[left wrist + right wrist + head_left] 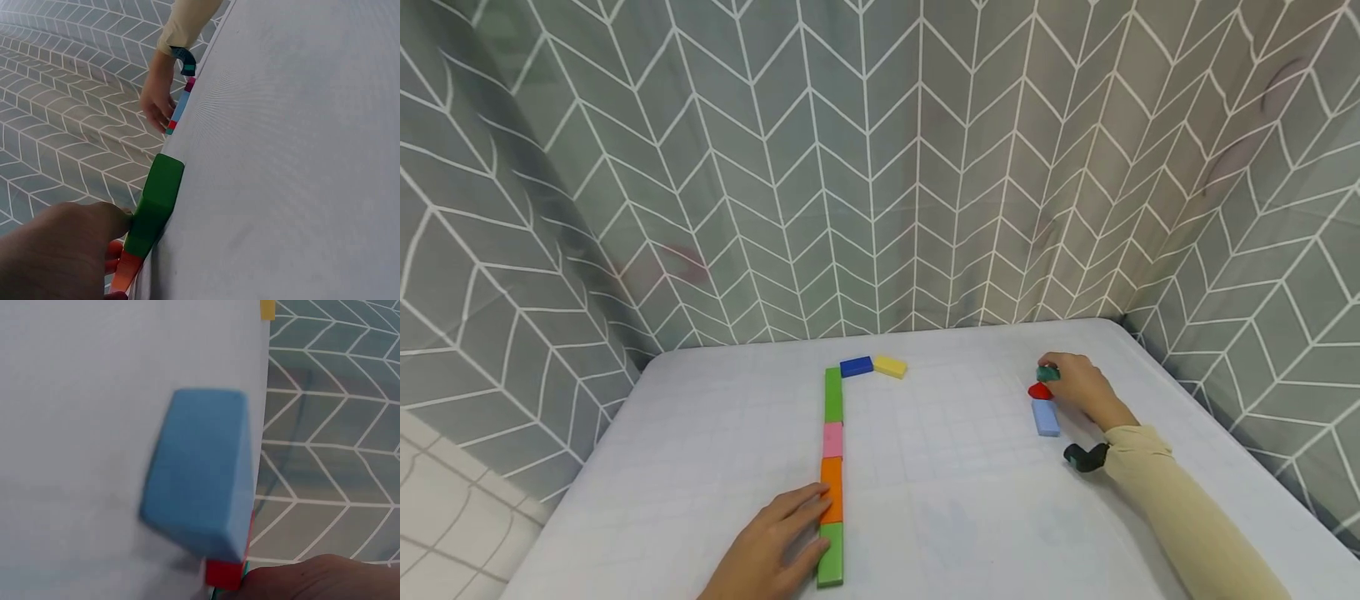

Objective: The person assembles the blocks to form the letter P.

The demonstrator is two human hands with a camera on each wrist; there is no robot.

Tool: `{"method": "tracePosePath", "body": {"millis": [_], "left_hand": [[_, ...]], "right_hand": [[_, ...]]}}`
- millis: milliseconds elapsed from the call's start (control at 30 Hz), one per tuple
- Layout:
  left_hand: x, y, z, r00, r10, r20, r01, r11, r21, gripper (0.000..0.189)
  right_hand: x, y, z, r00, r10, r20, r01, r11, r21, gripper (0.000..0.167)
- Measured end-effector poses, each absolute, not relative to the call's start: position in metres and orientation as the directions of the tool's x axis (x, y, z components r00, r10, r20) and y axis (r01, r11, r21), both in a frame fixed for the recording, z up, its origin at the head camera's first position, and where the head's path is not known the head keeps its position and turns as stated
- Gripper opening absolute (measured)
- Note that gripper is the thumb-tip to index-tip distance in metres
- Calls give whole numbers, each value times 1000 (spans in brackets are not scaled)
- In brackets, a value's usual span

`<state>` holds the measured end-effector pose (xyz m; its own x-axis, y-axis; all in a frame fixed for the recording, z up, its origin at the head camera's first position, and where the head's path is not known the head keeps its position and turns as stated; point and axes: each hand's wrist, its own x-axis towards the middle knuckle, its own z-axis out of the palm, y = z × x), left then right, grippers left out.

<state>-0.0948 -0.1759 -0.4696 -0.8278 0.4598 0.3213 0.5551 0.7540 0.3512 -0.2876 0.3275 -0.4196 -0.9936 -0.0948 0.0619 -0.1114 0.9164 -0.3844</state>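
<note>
R fingers [1060,359] on teal blk [1046,374]

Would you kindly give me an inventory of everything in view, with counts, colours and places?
Green blocks: two, green, both ends of the long row
Pink block: one, pink, within that row
Orange block: one, orange, within that row
Blue block: one, dark blue, right of the row's far end
Yellow block: one, yellow, right of the blue block
Light blue block: one, light blue, right side
Red block: one, red, beyond the light blue block
Teal block: one, teal, beyond the red block
Dark object: one, blackish, by the right cuff; unidentified
Table: one, white, beneath
Curtain: grey, white-patterned, behind
Left hand: one, at the row
Right hand: one, pinching the teal block
</note>
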Motion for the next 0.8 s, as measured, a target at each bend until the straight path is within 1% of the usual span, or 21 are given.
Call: {"method": "tracePosePath", "body": {"millis": [100,233,333,400,500,633,800], "left_hand": [[-94,-175,-467,-838,459,294,542,760,358,52],[-93,-175,-464,-839,462,289,543,755,369,53],[-92,-175,-464,-836,461,298,547,749,374,53],[-92,-176,-464,-835,458,304,547,748,375,52],[-91,-176,-465,-838,454,302,542,756,368,52],[-92,-177,-467,-840,456,294,539,761,361,52],[-93,-178,-466,-836,472,279,547,756,360,54]], "right_hand": [[-284,331,-420,-993,-101,64,-118,909,-400,38],[-283,322,-418,-987,-94,127,-139,902,-410,39],[-286,304,-414,-979,-98,178,-169,883,-439,43],[-288,286,-410,-975,-121,189,-199,852,-484,46],[-291,258,-409,-963,-166,214,-258,807,-532,45],[-295,220,-413,-965,-173,198,-258,764,-591,40],[-300,183,-419,-987,-122,105,-161,766,-623,40]]}}
